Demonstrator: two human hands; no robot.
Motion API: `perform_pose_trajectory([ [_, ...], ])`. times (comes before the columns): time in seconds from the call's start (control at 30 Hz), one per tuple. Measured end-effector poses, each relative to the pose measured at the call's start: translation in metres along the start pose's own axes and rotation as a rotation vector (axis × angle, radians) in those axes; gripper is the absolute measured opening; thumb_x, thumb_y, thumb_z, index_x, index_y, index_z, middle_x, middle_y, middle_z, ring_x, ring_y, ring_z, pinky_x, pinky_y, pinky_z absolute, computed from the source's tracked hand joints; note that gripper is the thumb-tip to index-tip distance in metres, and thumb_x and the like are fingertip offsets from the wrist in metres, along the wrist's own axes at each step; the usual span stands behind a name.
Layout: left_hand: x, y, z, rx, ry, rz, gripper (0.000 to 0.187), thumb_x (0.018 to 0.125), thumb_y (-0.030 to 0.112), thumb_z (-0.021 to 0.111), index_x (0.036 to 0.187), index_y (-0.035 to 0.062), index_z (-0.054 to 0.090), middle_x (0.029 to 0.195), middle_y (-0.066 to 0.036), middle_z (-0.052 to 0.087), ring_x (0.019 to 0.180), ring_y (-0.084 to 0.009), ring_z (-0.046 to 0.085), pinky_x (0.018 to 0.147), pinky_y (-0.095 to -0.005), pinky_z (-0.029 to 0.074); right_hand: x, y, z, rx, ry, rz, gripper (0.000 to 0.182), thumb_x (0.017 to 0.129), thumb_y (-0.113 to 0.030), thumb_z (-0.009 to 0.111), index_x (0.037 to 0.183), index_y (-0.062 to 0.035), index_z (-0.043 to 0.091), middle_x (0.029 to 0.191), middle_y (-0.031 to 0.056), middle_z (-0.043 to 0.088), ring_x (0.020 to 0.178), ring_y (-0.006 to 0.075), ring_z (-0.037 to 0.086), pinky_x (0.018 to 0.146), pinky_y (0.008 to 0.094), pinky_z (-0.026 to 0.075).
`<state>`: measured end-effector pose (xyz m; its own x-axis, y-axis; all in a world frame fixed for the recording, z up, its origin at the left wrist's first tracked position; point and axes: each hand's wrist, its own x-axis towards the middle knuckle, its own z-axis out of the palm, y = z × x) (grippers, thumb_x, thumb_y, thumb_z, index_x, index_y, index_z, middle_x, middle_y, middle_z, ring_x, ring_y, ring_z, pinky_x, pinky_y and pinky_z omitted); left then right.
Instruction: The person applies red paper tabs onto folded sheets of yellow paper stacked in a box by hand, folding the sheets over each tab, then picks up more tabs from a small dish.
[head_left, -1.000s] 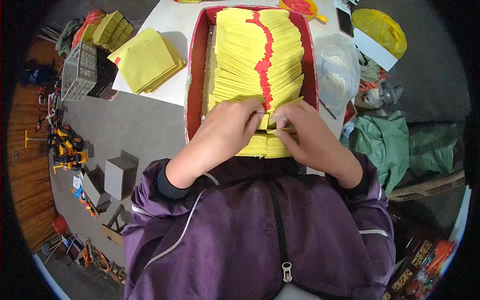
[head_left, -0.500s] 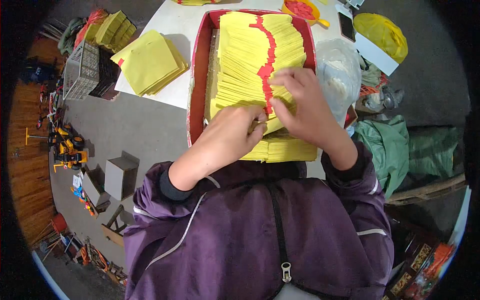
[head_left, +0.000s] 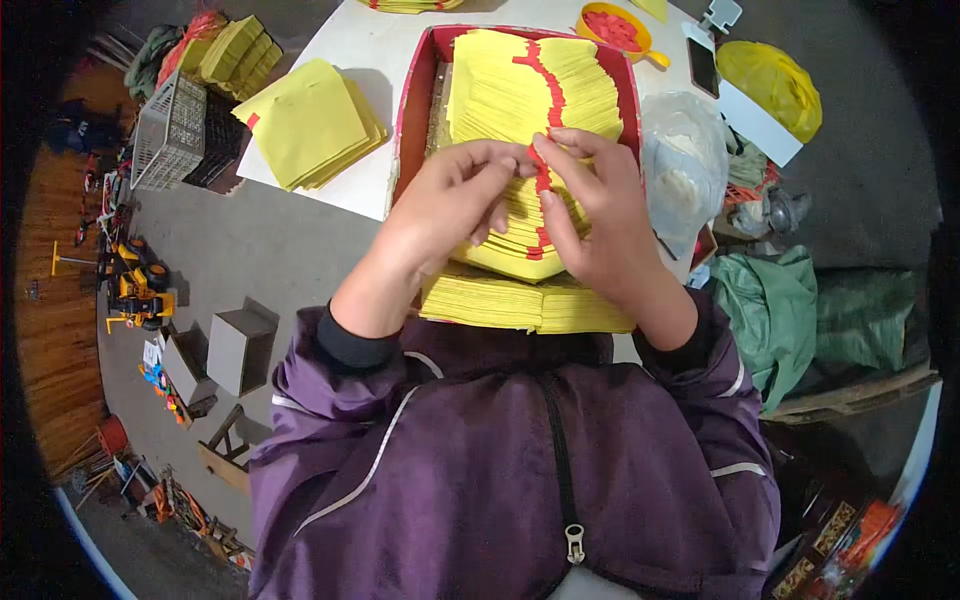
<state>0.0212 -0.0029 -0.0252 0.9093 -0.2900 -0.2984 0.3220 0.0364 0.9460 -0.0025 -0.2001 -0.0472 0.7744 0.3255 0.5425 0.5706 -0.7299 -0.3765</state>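
Observation:
Folded yellow paper sheets (head_left: 490, 95) stand fanned in a dense row in a red box (head_left: 412, 110). A jagged line of red paper edges (head_left: 553, 95) runs along them. Over the row, my left hand (head_left: 445, 200) is closed, thumb and index fingertips pinching at a small red paper slip (head_left: 534, 155). My right hand (head_left: 605, 205) faces it from the right, fingers curved and thumb apart from the index; its index fingertip touches the red slip. A thick yellow paper stack (head_left: 480, 300) lies at the near end, below both hands.
Loose yellow sheets (head_left: 305, 125) lie on the white table (head_left: 345, 45), left of the box. At the back right are an orange bowl of red pieces (head_left: 615, 30) and a phone (head_left: 703, 67). A clear plastic bag (head_left: 685, 150) sits right of the box.
My left hand has moved up from the near sheets to the red slip. My right hand's fingertips have shifted up beside it. The near red edges are more exposed, and the view has shifted slightly.

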Motion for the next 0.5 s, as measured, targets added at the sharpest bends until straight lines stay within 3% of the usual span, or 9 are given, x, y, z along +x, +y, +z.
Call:
perform_pose_trajectory([
  [0.13, 0.008, 0.002, 0.000, -0.330, -0.215, -0.139, 0.015, 0.101, 0.012, 0.063, 0.108, 0.0005, 0.072, 0.081, -0.004, 0.070, 0.056, -0.0052, 0.056, 0.044, -0.0160, 0.037, -0.005, -0.004, -0.001, 0.027, 0.018, 0.041, 0.041, 0.088, -0.006, 0.070, 0.129, -0.0013, 0.066, 0.127, 0.0122, 0.064, 0.107, 0.0287, 0.061, 0.096, 0.0371, 0.050],
  [0.27, 0.010, 0.002, 0.008, -0.252, -0.163, -0.082, 0.017, 0.100, 0.011, 0.065, 0.109, -0.0011, 0.073, 0.081, -0.002, 0.069, 0.056, -0.0028, 0.055, 0.042, -0.0130, 0.033, -0.006, -0.009, -0.005, 0.563, 0.011, 0.450, 0.039, 0.093, 0.000, 0.066, 0.132, -0.0021, 0.065, 0.129, 0.0140, 0.064, 0.113, 0.0231, 0.062, 0.097, 0.0309, 0.049],
  [0.47, 0.017, -0.002, 0.008, -0.159, -0.137, -0.094, 0.016, 0.103, 0.016, 0.066, 0.109, 0.0035, 0.073, 0.072, -0.003, 0.065, 0.048, -0.0054, 0.049, 0.040, -0.0189, 0.034, 0.001, 0.001, -0.016, 1.037, 0.039, 0.736, 0.029, 0.098, -0.004, 0.066, 0.127, -0.0039, 0.067, 0.116, 0.0107, 0.068, 0.100, 0.0138, 0.063, 0.086, 0.0246, 0.050],
  [0.5, 0.018, -0.007, 0.009, 0.093, -0.057, 0.081, 0.015, 0.102, 0.016, 0.067, 0.108, 0.0033, 0.073, 0.076, -0.004, 0.065, 0.052, -0.0070, 0.051, 0.044, -0.0209, 0.037, 0.000, 0.004, -0.019, 1.047, 0.006, 0.767, 0.027, 0.098, -0.004, 0.066, 0.125, -0.0041, 0.068, 0.113, 0.0102, 0.068, 0.097, 0.0125, 0.062, 0.082, 0.0234, 0.049],
])
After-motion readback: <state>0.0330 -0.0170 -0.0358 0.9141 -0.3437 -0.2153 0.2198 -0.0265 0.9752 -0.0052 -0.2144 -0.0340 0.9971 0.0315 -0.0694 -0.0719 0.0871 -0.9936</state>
